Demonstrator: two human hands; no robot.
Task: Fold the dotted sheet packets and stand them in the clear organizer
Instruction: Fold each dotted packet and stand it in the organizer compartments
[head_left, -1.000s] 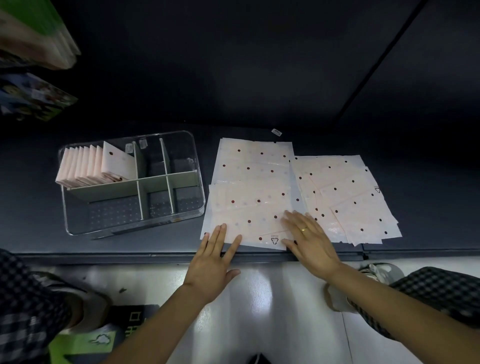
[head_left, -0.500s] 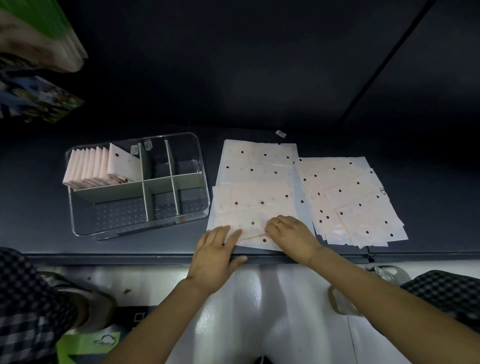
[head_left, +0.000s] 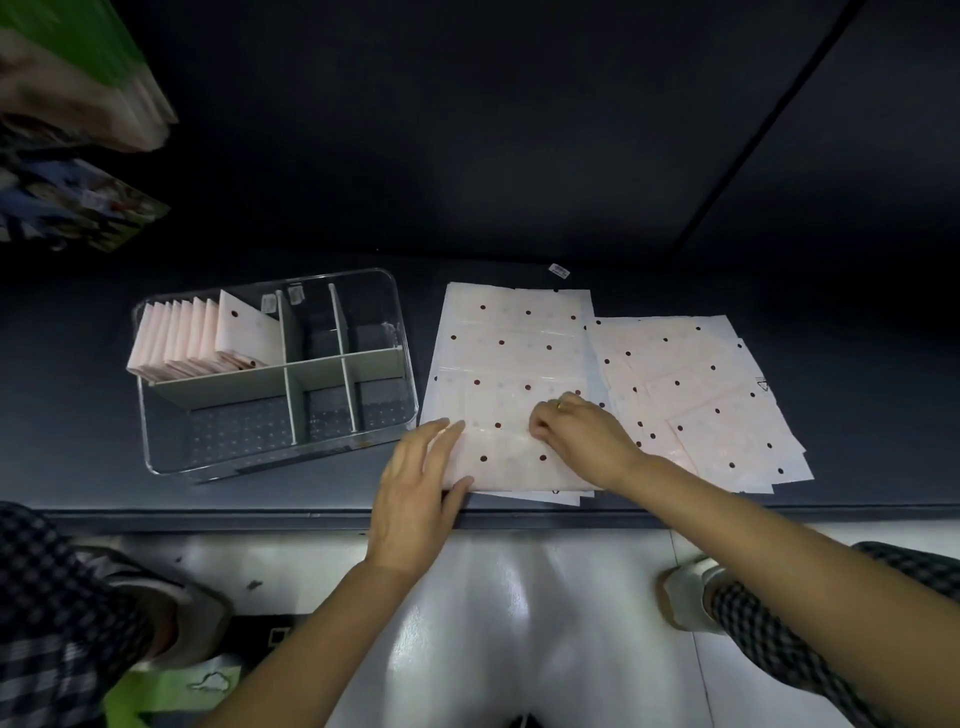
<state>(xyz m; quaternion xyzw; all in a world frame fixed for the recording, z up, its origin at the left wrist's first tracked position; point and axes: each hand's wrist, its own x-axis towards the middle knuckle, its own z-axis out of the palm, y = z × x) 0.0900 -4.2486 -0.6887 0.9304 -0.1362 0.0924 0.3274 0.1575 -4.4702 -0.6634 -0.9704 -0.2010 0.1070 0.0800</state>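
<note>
Dark and matte, the shelf surface (head_left: 78, 415) was seen running across the view beneath a black back wall, with pale glossy flooring (head_left: 519, 623) below its front edge. At far left, blurred green and printed packages (head_left: 78, 104) were glimpsed. Next, the clear organizer (head_left: 408, 364) was set on the shelf; a row of folded dotted packets (head_left: 202, 338) was stood upright in its rear left compartment, while grey dividers (head_left: 322, 364) were seen marking off the other sections. Just right of the organizer, the left hand (head_left: 415, 499) was laid flat, fingers straight, its fingertips pressed on the near left edge of a stack of dotted sheet packets (head_left: 514, 338). The right hand (head_left: 582, 436), a ring worn on one finger, was curled with its fingertips pinched on the top sheet near the stack's middle. Farther right, a second fanned pile of dotted sheets (head_left: 701, 389) was spread, overlapped by the first stack. A small white tag (head_left: 559, 270) was left behind the stacks.
</note>
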